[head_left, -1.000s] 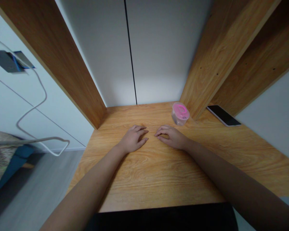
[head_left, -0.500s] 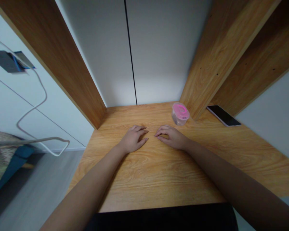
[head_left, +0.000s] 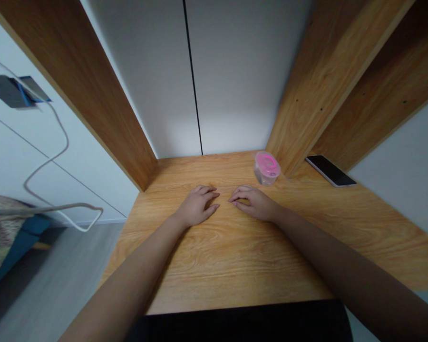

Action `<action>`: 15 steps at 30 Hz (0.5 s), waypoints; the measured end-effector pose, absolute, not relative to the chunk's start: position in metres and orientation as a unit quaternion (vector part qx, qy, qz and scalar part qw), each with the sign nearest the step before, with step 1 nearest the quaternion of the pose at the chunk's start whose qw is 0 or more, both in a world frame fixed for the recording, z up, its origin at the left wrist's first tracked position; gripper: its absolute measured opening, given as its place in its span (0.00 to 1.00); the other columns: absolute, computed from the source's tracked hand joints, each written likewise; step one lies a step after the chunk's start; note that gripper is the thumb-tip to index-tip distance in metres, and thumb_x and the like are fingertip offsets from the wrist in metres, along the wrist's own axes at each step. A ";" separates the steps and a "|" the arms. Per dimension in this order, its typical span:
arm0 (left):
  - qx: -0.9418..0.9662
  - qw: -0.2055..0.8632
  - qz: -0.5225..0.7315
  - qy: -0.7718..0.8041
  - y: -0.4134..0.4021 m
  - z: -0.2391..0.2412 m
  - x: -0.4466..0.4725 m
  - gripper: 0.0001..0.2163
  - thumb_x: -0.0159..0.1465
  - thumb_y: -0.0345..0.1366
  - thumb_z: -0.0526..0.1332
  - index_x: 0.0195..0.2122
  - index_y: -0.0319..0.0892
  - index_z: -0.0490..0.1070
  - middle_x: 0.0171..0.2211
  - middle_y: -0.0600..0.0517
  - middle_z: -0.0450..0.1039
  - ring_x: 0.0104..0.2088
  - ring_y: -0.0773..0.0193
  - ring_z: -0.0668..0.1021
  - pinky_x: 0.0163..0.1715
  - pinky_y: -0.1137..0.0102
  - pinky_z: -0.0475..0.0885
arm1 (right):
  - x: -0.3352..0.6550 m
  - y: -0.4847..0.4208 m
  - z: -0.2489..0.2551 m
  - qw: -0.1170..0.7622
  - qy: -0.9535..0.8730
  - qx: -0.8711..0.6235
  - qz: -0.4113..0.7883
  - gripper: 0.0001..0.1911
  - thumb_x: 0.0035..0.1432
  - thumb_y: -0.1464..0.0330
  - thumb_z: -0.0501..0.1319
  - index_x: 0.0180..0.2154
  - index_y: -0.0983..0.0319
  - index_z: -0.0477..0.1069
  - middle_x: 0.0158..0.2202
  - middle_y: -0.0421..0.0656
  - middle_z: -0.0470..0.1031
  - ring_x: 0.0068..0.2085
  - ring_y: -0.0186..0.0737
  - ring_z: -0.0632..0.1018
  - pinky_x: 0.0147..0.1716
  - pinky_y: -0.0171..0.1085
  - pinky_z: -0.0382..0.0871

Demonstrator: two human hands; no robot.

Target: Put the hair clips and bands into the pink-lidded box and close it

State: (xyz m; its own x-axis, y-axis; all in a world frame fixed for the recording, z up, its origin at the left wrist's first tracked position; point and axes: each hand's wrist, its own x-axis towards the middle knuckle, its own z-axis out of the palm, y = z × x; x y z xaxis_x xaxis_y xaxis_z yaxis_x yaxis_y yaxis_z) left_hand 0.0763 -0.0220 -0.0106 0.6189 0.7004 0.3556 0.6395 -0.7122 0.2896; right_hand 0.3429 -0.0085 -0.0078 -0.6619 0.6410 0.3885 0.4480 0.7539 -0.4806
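My left hand (head_left: 199, 205) rests on the wooden desk (head_left: 221, 266), its fingers loosely spread and pointing right, with nothing in them. Facing it across a small gap lies my right hand (head_left: 253, 203), also holding nothing. Its fingers bend loosely, and the thumb tip is close to the index finger with a gap behind it. Just beyond the right hand stands a small clear plastic container (head_left: 266, 176) with a pink lid (head_left: 267, 163); neither hand touches it. Something darkish shows through its wall, but I cannot make out what.
A dark-screened phone (head_left: 331, 171) lies at the right by the wooden shelf panel (head_left: 306, 104). Another upright panel (head_left: 92, 95) bounds the desk's left, with a white back wall (head_left: 231, 95) between. At far left, a white cable (head_left: 66, 128) hangs from a wall outlet (head_left: 14, 90).
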 end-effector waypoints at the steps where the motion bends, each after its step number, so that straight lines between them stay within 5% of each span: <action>1: 0.897 0.068 0.227 0.374 -0.022 -0.011 0.076 0.18 0.69 0.44 0.58 0.56 0.42 0.73 0.57 0.41 0.72 0.56 0.51 0.73 0.58 0.54 0.69 | 0.343 -0.008 -0.008 0.282 -0.895 -0.302 0.170 0.09 0.64 0.69 0.60 0.41 0.57 0.79 0.40 0.45 0.79 0.44 0.43 0.78 0.49 0.46 0.73; 9: 0.896 0.072 0.231 0.373 -0.022 -0.010 0.076 0.18 0.69 0.44 0.58 0.56 0.43 0.73 0.57 0.42 0.72 0.56 0.51 0.73 0.58 0.53 0.69 | 0.344 -0.006 -0.002 0.386 -0.864 -0.315 0.078 0.13 0.61 0.74 0.60 0.43 0.55 0.78 0.41 0.45 0.77 0.45 0.45 0.77 0.47 0.48 0.72; 15: 0.898 0.068 0.227 0.372 -0.022 -0.007 0.077 0.18 0.69 0.44 0.57 0.55 0.42 0.73 0.57 0.41 0.72 0.56 0.51 0.73 0.58 0.54 0.69 | 0.349 -0.006 0.004 0.466 -0.802 -0.373 -0.032 0.13 0.58 0.75 0.61 0.42 0.54 0.78 0.44 0.44 0.77 0.51 0.49 0.74 0.55 0.53 0.68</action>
